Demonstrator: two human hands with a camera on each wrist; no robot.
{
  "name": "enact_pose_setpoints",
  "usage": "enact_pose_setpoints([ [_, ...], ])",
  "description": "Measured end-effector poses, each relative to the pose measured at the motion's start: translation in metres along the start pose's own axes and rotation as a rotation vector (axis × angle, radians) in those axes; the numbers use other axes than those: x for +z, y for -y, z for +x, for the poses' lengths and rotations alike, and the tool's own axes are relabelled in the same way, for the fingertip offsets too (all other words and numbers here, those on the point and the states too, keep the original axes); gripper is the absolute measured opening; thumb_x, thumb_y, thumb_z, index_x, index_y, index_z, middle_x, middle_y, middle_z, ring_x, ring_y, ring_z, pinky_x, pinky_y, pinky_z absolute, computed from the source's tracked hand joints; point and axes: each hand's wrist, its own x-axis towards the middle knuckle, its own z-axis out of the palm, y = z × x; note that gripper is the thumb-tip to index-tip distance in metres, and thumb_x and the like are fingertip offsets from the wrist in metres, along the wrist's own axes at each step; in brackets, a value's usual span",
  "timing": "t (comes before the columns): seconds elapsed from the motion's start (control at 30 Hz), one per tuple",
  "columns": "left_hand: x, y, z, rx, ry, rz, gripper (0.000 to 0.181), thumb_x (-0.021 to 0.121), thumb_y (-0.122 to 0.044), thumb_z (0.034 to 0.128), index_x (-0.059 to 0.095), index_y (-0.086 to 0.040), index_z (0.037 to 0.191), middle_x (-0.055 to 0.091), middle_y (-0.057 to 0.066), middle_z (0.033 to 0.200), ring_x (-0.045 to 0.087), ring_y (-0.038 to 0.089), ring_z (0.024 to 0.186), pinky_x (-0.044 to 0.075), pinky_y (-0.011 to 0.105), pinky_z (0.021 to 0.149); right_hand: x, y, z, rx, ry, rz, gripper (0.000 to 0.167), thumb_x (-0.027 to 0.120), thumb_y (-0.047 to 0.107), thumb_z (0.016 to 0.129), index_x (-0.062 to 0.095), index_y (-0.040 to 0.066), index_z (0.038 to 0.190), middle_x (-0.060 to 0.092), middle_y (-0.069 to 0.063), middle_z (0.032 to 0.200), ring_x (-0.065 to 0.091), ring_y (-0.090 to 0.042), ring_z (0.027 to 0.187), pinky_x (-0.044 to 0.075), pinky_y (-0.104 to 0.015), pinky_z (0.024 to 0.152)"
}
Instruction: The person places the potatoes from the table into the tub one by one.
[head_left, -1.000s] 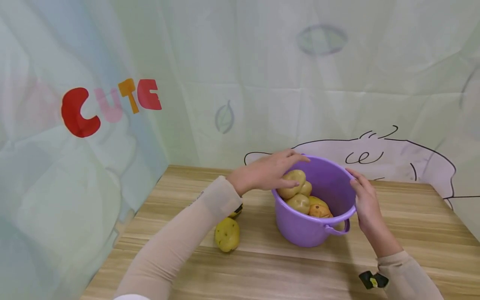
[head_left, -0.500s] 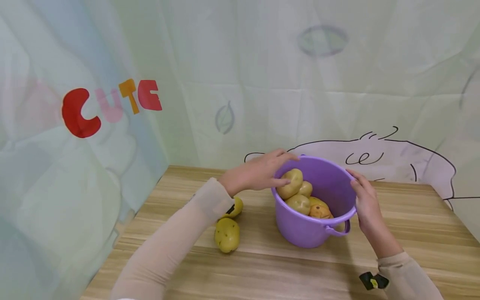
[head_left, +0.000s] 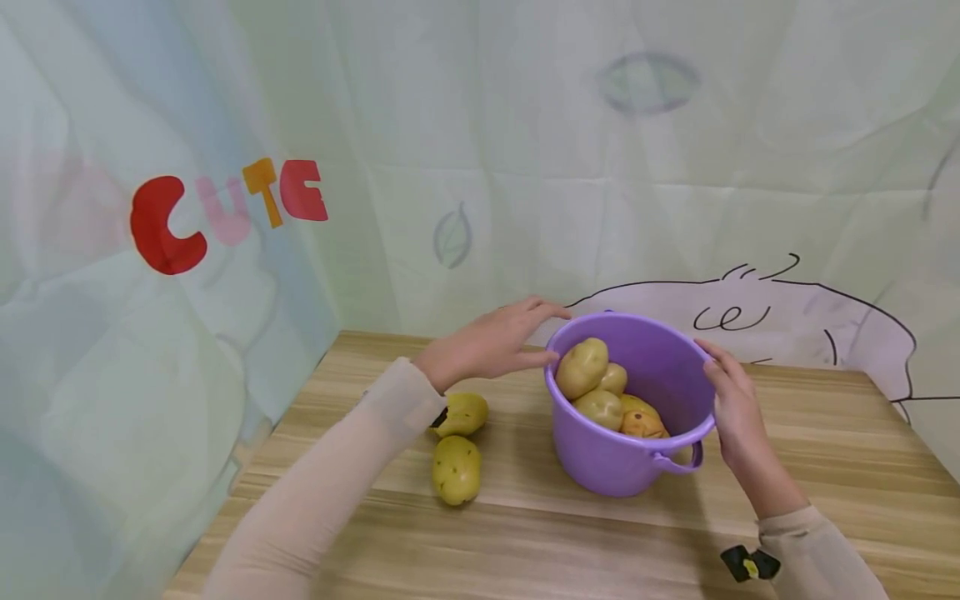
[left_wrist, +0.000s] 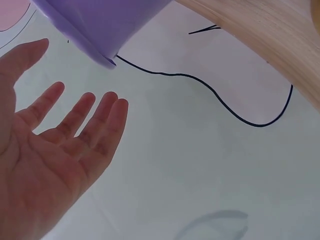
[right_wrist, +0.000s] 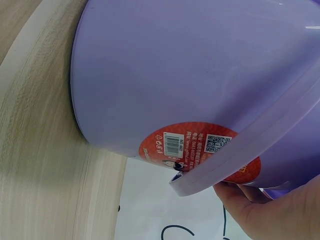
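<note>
A purple bucket (head_left: pixel 611 462) stands on the table, holding several pale potatoes (head_left: pixel 583 368) and an orange-yellow roundish item (head_left: pixel 640 419) with dark marks. Just left of its rim, my left hand (head_left: pixel 491 343) is raised with fingers spread and nothing in them. The left wrist view shows that palm (left_wrist: pixel 55 155) apart from the bucket's side. On the other side, my right hand (head_left: pixel 738 408) grips the bucket's right rim, the thumb over the edge. Near the bucket handle (right_wrist: pixel 250 145), the right wrist view shows part of the right hand (right_wrist: pixel 280 210).
Two yellow potatoes lie left of the bucket: a nearer one (head_left: pixel 457 471) and a farther one (head_left: pixel 463 414), partly behind the left cuff. The wooden table (head_left: pixel 525 550) meets a printed curtain (head_left: pixel 480 125) at the back and left. A red label (right_wrist: pixel 200 145) is on the bucket.
My left hand has drawn back leftward from above the bucket's potatoes to outside the rim. The farther yellow potato shows more now. My right hand keeps its hold on the rim.
</note>
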Motion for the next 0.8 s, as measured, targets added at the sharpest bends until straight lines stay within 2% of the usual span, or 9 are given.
enact_pose_setpoints([
  [0.5, 0.001, 0.017, -0.02, -0.042, -0.006, -0.009, 0.055, 0.062, -0.034, 0.0999, 0.044, -0.012, 0.147, 0.046, 0.006, 0.142, 0.047, 0.02, 0.129, 0.041, 0.037, 0.106, -0.001, -0.002, 0.0, 0.015, 0.009, 0.004, 0.05, 0.027, 0.024, 0.11, 0.032, 0.0, 0.154, 0.038, -0.013, 0.144, 0.046, -0.008, 0.11, 0.038, -0.02, 0.091],
  [0.6, 0.004, 0.021, -0.023, -0.055, 0.01, 0.006, 0.055, 0.062, -0.033, 0.1001, 0.043, -0.012, 0.147, 0.046, 0.006, 0.143, 0.046, 0.02, 0.13, 0.04, 0.036, 0.107, -0.001, -0.002, 0.001, 0.018, 0.007, -0.002, 0.05, 0.027, 0.023, 0.11, 0.032, 0.001, 0.154, 0.038, -0.013, 0.145, 0.045, -0.01, 0.112, 0.037, -0.023, 0.093],
  [0.8, 0.011, 0.028, -0.028, -0.123, 0.07, 0.002, 0.06, 0.062, -0.038, 0.0989, 0.042, -0.012, 0.149, 0.044, 0.009, 0.146, 0.044, 0.023, 0.134, 0.038, 0.039, 0.109, -0.001, -0.002, 0.001, 0.021, 0.007, -0.008, 0.05, 0.026, 0.024, 0.11, 0.032, 0.001, 0.154, 0.038, -0.014, 0.146, 0.044, -0.013, 0.114, 0.036, -0.028, 0.095],
])
